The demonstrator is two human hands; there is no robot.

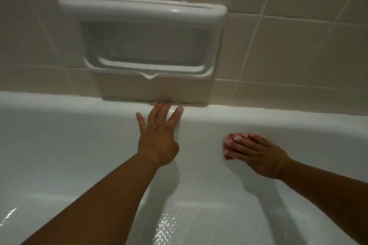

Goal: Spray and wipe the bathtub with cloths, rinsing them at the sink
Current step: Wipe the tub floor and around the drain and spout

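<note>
head view, bathtub interior seen from above. the far inner wall of the white tub is shown across the middle of the field, and its rim is met by the beige tiled wall toward 12 o'clock. a white recessed soap dish is set into the tiles at 12 o'clock, directly above the left hand. the left hand is laid flat near the centre with its fingers spread and straight, directed toward 12 o'clock; the fingertips are placed on the rim, just below the seam with the tiles, and nothing is held. the right hand is seen at 4 o'clock, well apart from the left, its fingers kept together and laid flat over a pink cloth. the cloth is pressed against the far inner wall of the tub, below the rim, and is exposed only past the fingertips on the 9 o'clock side of the hand. whether the thumb is tucked behind the cloth cannot be told. wet glints are visible on the tub floor at 6 o'clock, between the two forearms.
</note>
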